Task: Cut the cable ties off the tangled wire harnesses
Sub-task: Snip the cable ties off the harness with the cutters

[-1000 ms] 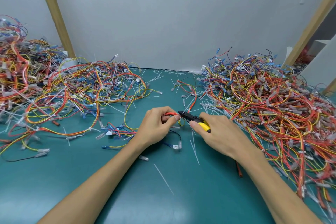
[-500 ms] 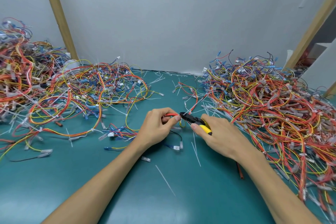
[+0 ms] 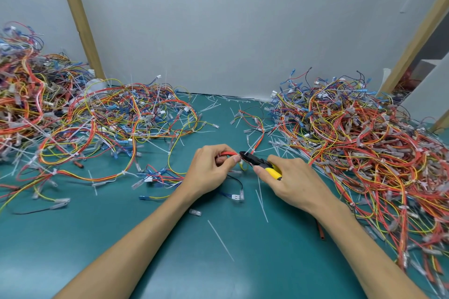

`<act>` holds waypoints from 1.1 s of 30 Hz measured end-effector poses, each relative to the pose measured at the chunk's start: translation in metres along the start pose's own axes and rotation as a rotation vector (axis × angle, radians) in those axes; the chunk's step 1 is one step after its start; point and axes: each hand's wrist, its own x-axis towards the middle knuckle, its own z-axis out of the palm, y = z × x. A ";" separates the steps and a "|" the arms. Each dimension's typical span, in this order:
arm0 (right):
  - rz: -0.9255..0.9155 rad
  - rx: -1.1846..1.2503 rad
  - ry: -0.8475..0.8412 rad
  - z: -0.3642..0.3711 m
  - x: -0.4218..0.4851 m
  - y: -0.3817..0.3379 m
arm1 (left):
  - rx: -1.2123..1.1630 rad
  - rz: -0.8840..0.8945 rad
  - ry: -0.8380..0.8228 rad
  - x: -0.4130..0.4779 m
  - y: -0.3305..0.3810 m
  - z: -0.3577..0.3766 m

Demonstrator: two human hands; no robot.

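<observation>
Right now my left grip (image 3: 209, 172) pinches a red wire bundle (image 3: 229, 153) between thumb and fingers; my right grip (image 3: 294, 182) is curled round yellow-handled cutters (image 3: 255, 160), their tip right at that bundle.

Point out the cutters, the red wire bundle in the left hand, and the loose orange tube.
cutters (image 3: 258, 163): head view, black pivot.
red wire bundle (image 3: 228, 153): head view, exposed stretch.
orange tube (image 3: 320, 230): head view, mid-length.
</observation>
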 end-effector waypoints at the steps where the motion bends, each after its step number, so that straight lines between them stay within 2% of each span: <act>1: 0.000 -0.004 0.003 0.000 0.000 0.000 | -0.001 0.001 0.000 0.000 0.000 0.000; 14: 0.013 -0.009 0.051 0.005 0.000 0.000 | 0.001 0.014 0.001 0.000 0.002 -0.001; 20: 0.152 0.074 0.196 0.014 0.000 0.004 | -0.032 0.001 0.001 0.000 0.005 -0.003; 28: 0.298 0.102 0.297 0.017 0.003 0.015 | -0.083 -0.013 -0.044 -0.001 0.009 -0.005; 33: 0.312 0.110 0.313 0.018 0.004 0.015 | -0.068 -0.026 0.153 -0.005 0.016 0.002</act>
